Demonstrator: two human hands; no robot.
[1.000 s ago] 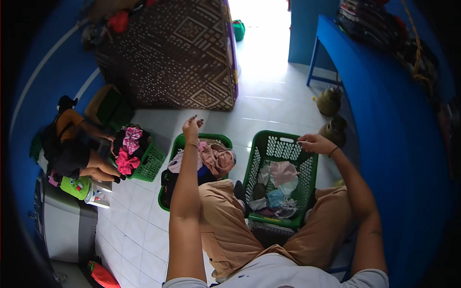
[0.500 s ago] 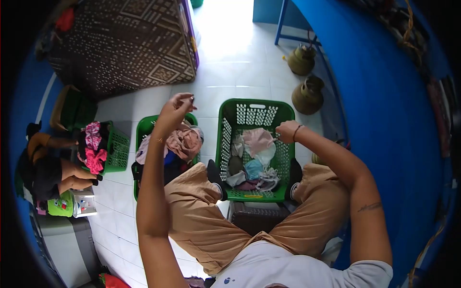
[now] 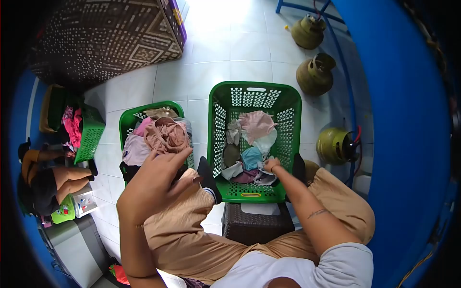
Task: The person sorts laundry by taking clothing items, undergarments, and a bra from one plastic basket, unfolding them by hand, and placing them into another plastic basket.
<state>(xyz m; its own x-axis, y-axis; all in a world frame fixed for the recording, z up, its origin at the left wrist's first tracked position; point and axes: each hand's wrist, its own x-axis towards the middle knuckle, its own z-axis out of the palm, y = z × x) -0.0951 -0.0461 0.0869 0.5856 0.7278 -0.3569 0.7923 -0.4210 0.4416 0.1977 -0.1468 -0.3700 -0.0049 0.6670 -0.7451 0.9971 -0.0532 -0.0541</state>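
A green plastic laundry basket (image 3: pixel 254 196) stands between my feet, with several small garments on its bottom. My right hand (image 3: pixel 272 164) is down inside it, fingers closed at the edge of a whitish garment (image 3: pixel 265 179). Close by lie a light blue cloth (image 3: pixel 251 158), a mauve cloth (image 3: pixel 245 176) and a pale pink cloth (image 3: pixel 258 126). My left hand (image 3: pixel 156 180) is raised over my left thigh, fingers apart and nothing visible in it. Just beyond it, a second green basket (image 3: pixel 126 113) is heaped with clothes, a dusty pink garment (image 3: pixel 165 136) on top.
Several olive gas cylinders (image 3: pixel 314 74) stand along the right side by a blue metal frame (image 3: pixel 342 57). At the left, another person (image 3: pixel 43 168) sits by a green basket (image 3: pixel 91 132) of pink clothes. A brown woven box (image 3: pixel 259 223) is below me.
My right hand has moved from the basket's right rim down to the clothes inside. My left hand has come back toward my body, and its fingers have spread. The view has shifted.
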